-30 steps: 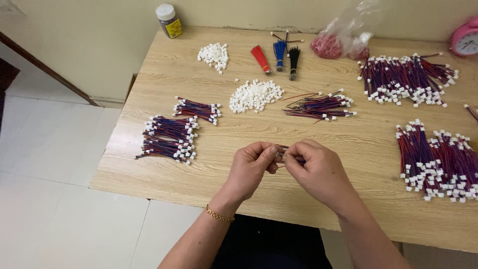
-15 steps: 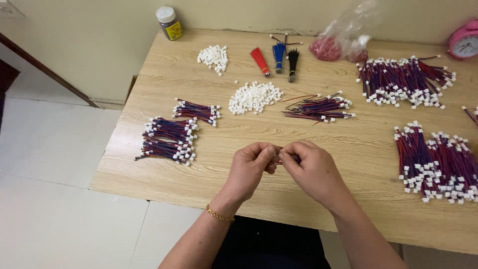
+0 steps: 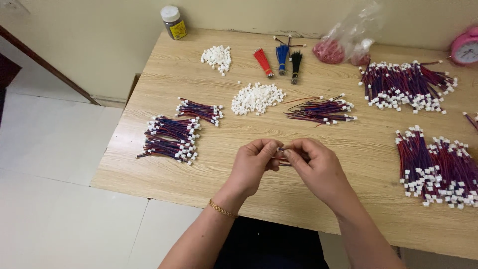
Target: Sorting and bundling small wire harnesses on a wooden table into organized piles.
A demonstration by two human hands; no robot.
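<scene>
Clear bag (image 3: pixel 351 35) (pink pieces inside), capped jar (image 3: pixel 174 22)

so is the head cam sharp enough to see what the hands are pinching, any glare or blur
Head view: even, soft light, no harsh glare on the wooden table; only faint shadows under the left hand and right hand. The wire piece pinched between them is tiny and mostly hidden; the wire bundles look reasonably sharp.

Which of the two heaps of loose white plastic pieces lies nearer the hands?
The larger heap at the table's middle; the smaller heap lies farther back, near the jar.
</scene>
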